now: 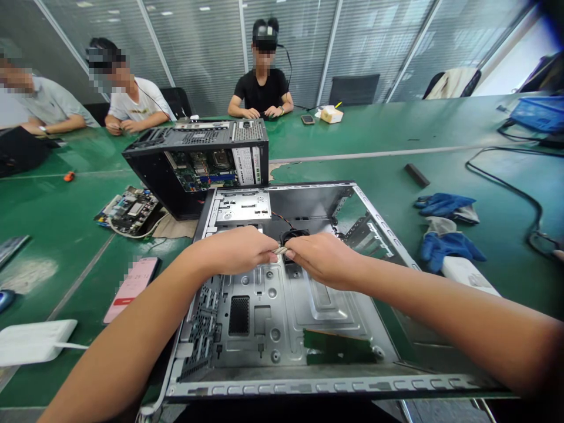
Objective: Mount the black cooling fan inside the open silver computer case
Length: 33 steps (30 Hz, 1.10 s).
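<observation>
A green worktop (374, 138) runs through a glass-walled meeting room where three other people sit at the far side. An open, emptied computer case (282, 305) lies on its side at the near edge. Over its metal floor the left hand (235, 249) and the right hand (324, 255) meet, each grip closed on a small pale connector (281, 251) pinched between the fingertips of both hands. Just behind the connector sits a black case fan (294, 236) with thin wires. A second computer case (198, 161) with its motherboard stands behind; a loose circuit board (130, 210) and a pink phone (131, 288) lie to the left, and blue gloves (445, 205) to the right.
</observation>
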### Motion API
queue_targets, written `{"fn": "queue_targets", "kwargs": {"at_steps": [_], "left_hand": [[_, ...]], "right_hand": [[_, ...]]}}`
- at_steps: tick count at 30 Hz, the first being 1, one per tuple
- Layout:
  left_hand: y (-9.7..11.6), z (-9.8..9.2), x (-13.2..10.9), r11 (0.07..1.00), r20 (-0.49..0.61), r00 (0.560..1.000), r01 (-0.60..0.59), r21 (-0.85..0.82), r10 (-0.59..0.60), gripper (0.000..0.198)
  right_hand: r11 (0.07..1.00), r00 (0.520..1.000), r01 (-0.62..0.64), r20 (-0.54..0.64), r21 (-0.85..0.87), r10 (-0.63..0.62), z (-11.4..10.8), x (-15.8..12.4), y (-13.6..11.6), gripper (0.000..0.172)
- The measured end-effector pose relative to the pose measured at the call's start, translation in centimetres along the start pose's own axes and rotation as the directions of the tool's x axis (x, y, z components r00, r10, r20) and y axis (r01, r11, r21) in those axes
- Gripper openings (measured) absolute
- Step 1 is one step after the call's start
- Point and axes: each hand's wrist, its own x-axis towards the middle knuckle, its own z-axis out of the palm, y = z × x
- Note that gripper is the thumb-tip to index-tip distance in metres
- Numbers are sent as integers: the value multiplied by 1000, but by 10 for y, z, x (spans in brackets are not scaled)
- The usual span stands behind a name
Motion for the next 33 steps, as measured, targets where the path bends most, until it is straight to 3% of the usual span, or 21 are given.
{"fn": "queue_targets", "kwargs": {"at_steps": [4, 7, 14, 20, 25, 33], "left_hand": [[-1, 1, 0, 1000, -2, 1000, 11, -3, -11, 31], [0, 0, -1, 1000, 15, 1000, 20, 4, -20, 33], [3, -2, 0, 1000, 52, 999, 11, 25, -12, 37], [2, -3, 0, 999, 49, 998, 26, 23, -27, 40], [1, -2, 0, 1000, 50, 998, 30, 6, -30, 40], [2, -4, 0, 999, 42, 998, 39, 8, -39, 42]], "right_hand": [[987, 996, -55, 77, 149, 44, -6, 1, -2, 34], [984, 996, -59, 75, 169, 46, -7, 1, -2, 34], [999, 1000, 6, 1, -49, -6, 1, -3, 1, 18], [974, 988, 59, -129, -221, -89, 10, -4, 10, 22], [934, 940, 181, -226, -308, -257, 11, -4, 14, 25], [853, 867, 125, -362, -506, -342, -2, -5, 4, 24]]}}
